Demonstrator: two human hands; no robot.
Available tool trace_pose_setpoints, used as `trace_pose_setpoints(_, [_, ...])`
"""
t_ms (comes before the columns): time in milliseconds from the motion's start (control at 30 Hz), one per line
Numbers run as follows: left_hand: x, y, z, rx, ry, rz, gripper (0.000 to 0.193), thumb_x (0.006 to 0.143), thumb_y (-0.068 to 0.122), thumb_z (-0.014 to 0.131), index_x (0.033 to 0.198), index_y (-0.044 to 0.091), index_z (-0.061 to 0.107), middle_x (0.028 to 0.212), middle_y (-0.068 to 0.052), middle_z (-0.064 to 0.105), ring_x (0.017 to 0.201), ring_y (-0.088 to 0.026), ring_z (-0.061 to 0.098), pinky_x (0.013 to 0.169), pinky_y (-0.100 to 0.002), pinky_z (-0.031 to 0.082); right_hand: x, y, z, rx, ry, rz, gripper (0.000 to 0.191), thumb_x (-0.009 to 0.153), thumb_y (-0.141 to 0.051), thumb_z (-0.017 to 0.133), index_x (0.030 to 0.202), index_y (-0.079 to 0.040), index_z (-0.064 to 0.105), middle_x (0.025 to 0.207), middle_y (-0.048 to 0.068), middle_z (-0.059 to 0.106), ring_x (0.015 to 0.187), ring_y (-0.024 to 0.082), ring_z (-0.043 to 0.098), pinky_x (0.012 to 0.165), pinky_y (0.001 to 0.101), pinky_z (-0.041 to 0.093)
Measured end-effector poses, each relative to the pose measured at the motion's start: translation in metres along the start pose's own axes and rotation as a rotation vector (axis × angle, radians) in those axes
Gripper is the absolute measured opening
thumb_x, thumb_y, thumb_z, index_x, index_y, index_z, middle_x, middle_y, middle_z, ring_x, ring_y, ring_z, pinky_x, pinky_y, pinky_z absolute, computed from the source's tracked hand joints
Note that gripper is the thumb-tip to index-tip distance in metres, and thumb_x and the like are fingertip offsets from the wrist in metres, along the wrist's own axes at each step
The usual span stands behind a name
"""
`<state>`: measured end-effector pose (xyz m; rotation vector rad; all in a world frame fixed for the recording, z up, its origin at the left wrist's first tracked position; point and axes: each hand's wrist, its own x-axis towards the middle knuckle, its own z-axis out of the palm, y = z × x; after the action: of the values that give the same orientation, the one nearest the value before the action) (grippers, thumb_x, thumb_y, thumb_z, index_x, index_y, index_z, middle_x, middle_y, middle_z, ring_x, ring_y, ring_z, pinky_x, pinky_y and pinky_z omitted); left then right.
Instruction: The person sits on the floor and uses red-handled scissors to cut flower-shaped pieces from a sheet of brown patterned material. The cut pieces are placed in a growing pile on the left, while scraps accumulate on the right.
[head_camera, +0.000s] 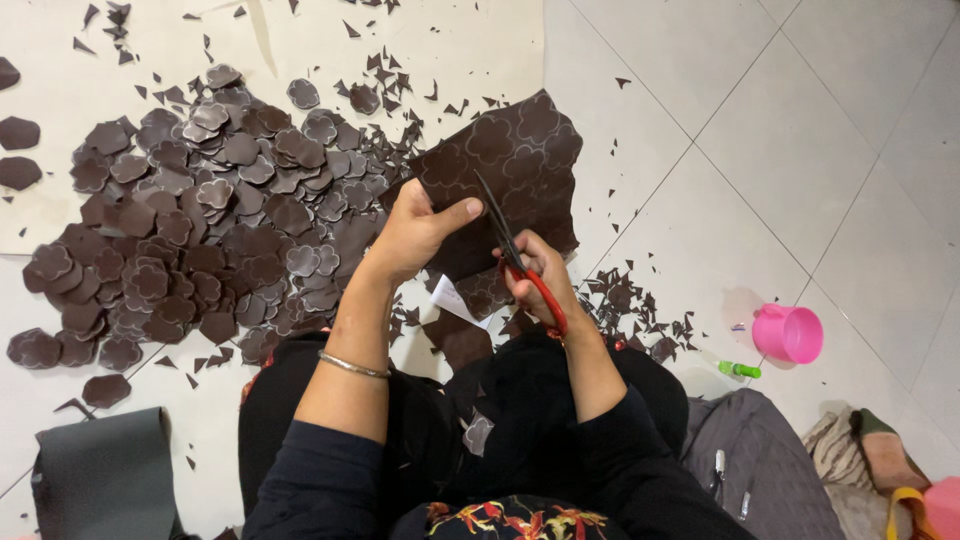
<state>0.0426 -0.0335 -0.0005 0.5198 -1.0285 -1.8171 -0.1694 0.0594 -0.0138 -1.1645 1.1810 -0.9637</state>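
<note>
White tiled floor (800, 130) all round, with a pale sheet (300, 40) spread beyond the hands. Left hand (415, 230) closed on a dark brown sheet (520, 160) marked with flower outlines — thumb laid across its near face, fingers hidden behind. Right hand (535, 270) curled through the red handles of a pair of scissors (515, 255), blades parted and set into the sheet's lower edge just beside the left thumb. Sheet held up off the floor, between and just beyond both hands. Left of the left hand, a wide heap of cut-out brown flower shapes (190, 230) on floor and pale sheet. Small dark offcuts (630, 305) scattered just right of the right hand — more beyond the sheet. Farther right, well apart, a pink cup (790, 333) and a small green-capped tube (738, 369). Thin metal bangle (352, 366) on the left wrist.
</note>
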Motion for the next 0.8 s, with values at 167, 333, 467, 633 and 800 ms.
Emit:
trace_pose_setpoints(167, [0.0, 0.001, 0.001, -0.04, 0.0, -0.014, 0.029, 0.095, 0.002, 0.072, 0.123, 0.002, 0.066, 0.116, -0.003, 0.072, 0.104, -0.011, 0.066, 0.094, -0.029, 0.055, -0.003, -0.002, 0.007, -0.002, 0.015, -0.009, 0.097, 0.058, -0.084, 0.077, 0.109, -0.005, 0.053, 0.067, -0.006, 0.05, 0.055, 0.003, 0.049, 0.055, 0.0181, 0.043])
trace_pose_setpoints(333, [-0.001, 0.002, 0.004, 0.019, -0.045, -0.071, 0.024, 0.094, 0.003, 0.073, 0.117, 0.0, 0.069, 0.108, -0.004, 0.074, 0.096, -0.012, 0.068, 0.088, -0.03, 0.057, -0.004, -0.014, 0.01, 0.002, -0.019, 0.017, 0.102, 0.055, -0.09, 0.071, 0.112, -0.007, 0.053, 0.064, -0.008, 0.048, 0.052, 0.001, 0.047, 0.046, 0.0166, 0.039])
trace_pose_setpoints(467, [-0.001, 0.003, 0.009, 0.003, -0.005, -0.064, 0.027, 0.089, 0.002, 0.073, 0.116, 0.001, 0.068, 0.107, -0.001, 0.074, 0.095, -0.009, 0.067, 0.088, -0.028, 0.056, -0.004, -0.015, 0.008, 0.004, -0.002, 0.004, 0.098, 0.06, -0.086, 0.074, 0.112, -0.005, 0.054, 0.067, -0.008, 0.048, 0.053, 0.002, 0.048, 0.045, 0.0175, 0.037])
trace_pose_setpoints(633, [0.003, 0.004, 0.009, 0.019, 0.142, -0.032, 0.024, 0.092, 0.009, 0.076, 0.113, 0.001, 0.068, 0.101, -0.002, 0.073, 0.089, -0.009, 0.067, 0.082, -0.026, 0.056, -0.002, -0.009, 0.007, 0.025, 0.011, -0.004, 0.088, 0.067, -0.077, 0.081, 0.11, -0.005, 0.054, 0.066, -0.006, 0.049, 0.052, 0.002, 0.045, 0.043, 0.0175, 0.032])
trace_pose_setpoints(800, [0.006, 0.001, 0.013, 0.005, 0.297, 0.107, 0.023, 0.092, 0.014, 0.077, 0.109, 0.002, 0.066, 0.099, -0.004, 0.074, 0.086, -0.008, 0.068, 0.076, -0.023, 0.058, -0.001, -0.007, 0.006, 0.001, 0.012, -0.028, 0.085, 0.069, -0.076, 0.08, 0.107, -0.005, 0.054, 0.063, -0.006, 0.05, 0.049, 0.003, 0.047, 0.043, 0.0171, 0.036])
